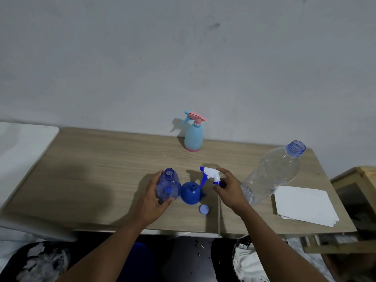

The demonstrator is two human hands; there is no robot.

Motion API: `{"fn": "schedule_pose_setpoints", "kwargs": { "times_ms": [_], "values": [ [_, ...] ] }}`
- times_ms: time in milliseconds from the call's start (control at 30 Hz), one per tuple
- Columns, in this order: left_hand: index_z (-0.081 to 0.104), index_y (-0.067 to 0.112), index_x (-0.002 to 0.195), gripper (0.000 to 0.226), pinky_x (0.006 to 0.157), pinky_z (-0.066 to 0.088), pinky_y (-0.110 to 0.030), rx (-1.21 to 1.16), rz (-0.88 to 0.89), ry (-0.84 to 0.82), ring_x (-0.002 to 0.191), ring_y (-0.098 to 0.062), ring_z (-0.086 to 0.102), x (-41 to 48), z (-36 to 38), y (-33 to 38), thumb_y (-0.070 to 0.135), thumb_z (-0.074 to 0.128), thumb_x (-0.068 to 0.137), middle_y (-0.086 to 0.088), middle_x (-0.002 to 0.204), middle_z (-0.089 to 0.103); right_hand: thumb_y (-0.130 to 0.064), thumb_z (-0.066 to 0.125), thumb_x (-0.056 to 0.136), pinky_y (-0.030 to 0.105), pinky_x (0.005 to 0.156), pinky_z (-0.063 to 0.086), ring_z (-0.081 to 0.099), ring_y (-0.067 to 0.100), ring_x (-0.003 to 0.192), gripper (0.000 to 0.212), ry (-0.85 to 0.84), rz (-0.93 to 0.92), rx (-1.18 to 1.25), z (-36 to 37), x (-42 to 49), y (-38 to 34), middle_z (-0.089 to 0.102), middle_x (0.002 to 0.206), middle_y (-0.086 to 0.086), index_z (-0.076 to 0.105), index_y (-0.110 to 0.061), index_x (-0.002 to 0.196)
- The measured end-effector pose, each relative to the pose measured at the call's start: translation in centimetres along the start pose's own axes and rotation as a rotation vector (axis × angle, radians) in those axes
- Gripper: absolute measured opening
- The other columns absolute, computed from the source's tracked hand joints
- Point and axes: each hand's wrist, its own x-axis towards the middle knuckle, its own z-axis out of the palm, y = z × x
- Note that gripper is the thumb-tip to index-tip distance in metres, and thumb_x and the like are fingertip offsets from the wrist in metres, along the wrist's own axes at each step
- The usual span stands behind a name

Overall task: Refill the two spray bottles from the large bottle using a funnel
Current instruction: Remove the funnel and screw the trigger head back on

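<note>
Left hand [154, 193] grips the transparent blue plastic spray bottle [169, 185] round its body. The bottle stands on the wood-grain table [97, 169] with its neck open. Right hand [228, 190] pinches the white-and-blue trigger spray head [211, 175] at its collar, holding it off the bottle, to the right of it.

Between the hands: dark blue plastic funnel [191, 194], mouth down on the table, spout up, just beside the bottle; contact unclear. Small pale blue round cap [204, 210] lies near side of the funnel, apart from it.

Right of the right hand: large clear plastic bottle [272, 174], uncapped, blue-tinted neck, partly behind the wrist.

Far edge, by the wall: pale blue spray bottle with pink trigger [194, 137], upright, head fitted, well apart from the rest.

Near right corner: stack of white paper sheets [305, 204], just beside the large bottle's base.
</note>
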Motion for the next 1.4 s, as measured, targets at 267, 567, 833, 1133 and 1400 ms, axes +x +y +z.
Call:
{"fn": "schedule_pose_setpoints", "kwargs": {
  "times_ms": [267, 567, 833, 1133, 1400],
  "values": [
    [0.026, 0.029, 0.148, 0.098, 0.098, 0.05, -0.019, 0.004, 0.044, 0.067, 0.125, 0.003, 0.051, 0.5, 0.8, -0.4, 0.008, 0.086, 0.074, 0.032, 0.141, 0.04, -0.006, 0.065, 0.09, 0.038, 0.074, 0.055, 0.06, 0.012, 0.071, 0.054, 0.019, -0.008, 0.122, -0.6, 0.4, -0.3, 0.07, 0.082, 0.008, 0.053, -0.03, 0.136],
    [0.021, 0.033, 0.153, 0.1, 0.096, 0.043, -0.007, 0.003, 0.094, 0.046, 0.124, 0.009, 0.047, 0.4, -0.9, 3.1, 0.02, 0.085, 0.077, 0.021, 0.14, 0.043, -0.002, 0.066, 0.092, 0.048, 0.081, 0.058, 0.064, 0.015, 0.076, 0.055, 0.172, -0.249, 0.302, -3.4, 0.8, -9.4, 0.073, 0.097, 0.015, 0.051, -0.024, 0.14],
    [0.028, 0.043, 0.147, 0.09, 0.091, 0.043, -0.005, -0.046, 0.178, -0.004, 0.122, 0.003, 0.053, -0.8, -1.1, 8.0, 0.019, 0.083, 0.08, 0.005, 0.134, 0.053, -0.005, 0.067, 0.093, 0.033, 0.08, 0.059, 0.068, 0.018, 0.092, 0.056, 0.267, -0.521, 0.555, -8.4, -0.9, -20.5, 0.074, 0.104, 0.011, 0.051, -0.028, 0.141],
    [0.031, 0.046, 0.148, 0.089, 0.101, 0.047, -0.02, -0.102, 0.259, -0.093, 0.132, -0.002, 0.048, -2.8, -0.3, 11.7, 0.037, 0.082, 0.076, 0.026, 0.145, 0.045, -0.005, 0.06, 0.098, 0.035, 0.08, 0.06, 0.068, 0.02, 0.09, 0.049, 0.235, -0.618, 0.598, -9.9, -4.1, -23.8, 0.073, 0.097, 0.012, 0.049, -0.019, 0.143],
    [0.027, 0.056, 0.147, 0.09, 0.105, 0.05, -0.035, -0.094, 0.284, -0.091, 0.131, -0.004, 0.049, -2.7, 0.4, 14.0, 0.055, 0.079, 0.073, 0.017, 0.145, 0.047, -0.005, 0.061, 0.097, 0.032, 0.078, 0.06, 0.073, 0.019, 0.097, 0.045, 0.063, -0.567, 0.454, -8.7, -6.8, -21.3, 0.075, 0.105, 0.012, 0.052, -0.023, 0.137]
  ]
}}
